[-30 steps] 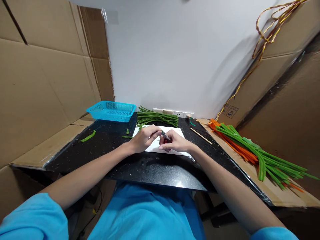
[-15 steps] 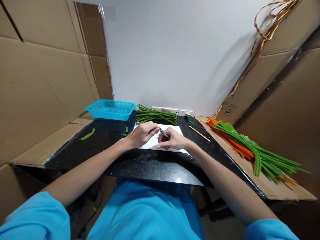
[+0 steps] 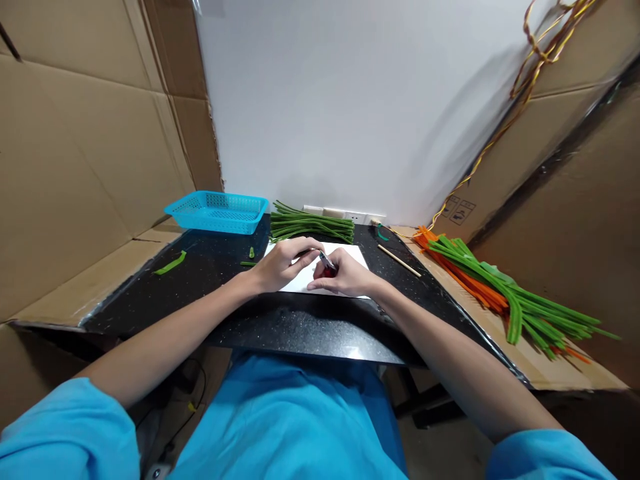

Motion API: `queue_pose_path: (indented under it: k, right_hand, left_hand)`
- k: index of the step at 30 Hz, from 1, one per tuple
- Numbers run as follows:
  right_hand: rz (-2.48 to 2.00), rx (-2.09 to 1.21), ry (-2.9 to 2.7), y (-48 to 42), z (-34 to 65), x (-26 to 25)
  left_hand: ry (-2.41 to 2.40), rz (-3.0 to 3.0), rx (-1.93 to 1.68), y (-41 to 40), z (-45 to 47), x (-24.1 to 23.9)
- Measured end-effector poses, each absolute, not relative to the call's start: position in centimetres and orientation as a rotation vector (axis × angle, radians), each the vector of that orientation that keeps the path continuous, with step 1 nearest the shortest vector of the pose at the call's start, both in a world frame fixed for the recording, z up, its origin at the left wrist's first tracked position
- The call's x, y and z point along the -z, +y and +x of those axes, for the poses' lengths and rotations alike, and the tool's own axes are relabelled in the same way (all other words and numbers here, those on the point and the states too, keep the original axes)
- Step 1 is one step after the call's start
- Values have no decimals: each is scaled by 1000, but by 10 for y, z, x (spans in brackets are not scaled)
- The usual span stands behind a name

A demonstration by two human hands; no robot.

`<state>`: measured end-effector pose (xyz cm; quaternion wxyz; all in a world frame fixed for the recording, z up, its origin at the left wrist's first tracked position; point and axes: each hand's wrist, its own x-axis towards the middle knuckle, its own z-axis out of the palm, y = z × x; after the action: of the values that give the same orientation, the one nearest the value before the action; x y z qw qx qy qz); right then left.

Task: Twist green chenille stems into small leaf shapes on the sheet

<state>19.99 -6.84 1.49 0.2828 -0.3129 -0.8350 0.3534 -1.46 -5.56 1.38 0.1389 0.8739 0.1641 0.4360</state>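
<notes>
Gripping red-handled pliers [image 3: 329,265], the right hand [image 3: 347,274]; the left hand [image 3: 284,265], hold unclear; printed cardboard symbols [image 3: 463,212] illegible.

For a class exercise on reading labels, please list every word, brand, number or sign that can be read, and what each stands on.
No words, brands or numbers can be read.
Two boxed signs printed on the right-hand cardboard: too small to make out.
Dark mark on a pale object at the bottom edge: too small to read.
</notes>
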Motion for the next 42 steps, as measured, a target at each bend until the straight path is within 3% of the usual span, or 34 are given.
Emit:
queue_pose_path:
  k: [9, 17, 19, 25, 42]
  right_hand:
    - [-817, -898, -2359, -72, 207, -25]
    - [-875, -843, -2333, -70, 208, -24]
    - [-923, -777, -2273, -69, 208, -24]
    - [-943, -473, -2346, -65, 213, -24]
    - [-1207, -8, -2505, -67, 217, -33]
  left_hand:
    - [637, 2300, -1240, -60, -9, -12]
    - [732, 2037, -1450, -52, -8, -8]
    - [738, 1921, -1473, -51, -8, -12]
    - [562, 1557, -1030, -52, -4, -13]
    - [537, 1488, -1192, -52, -5, -13]
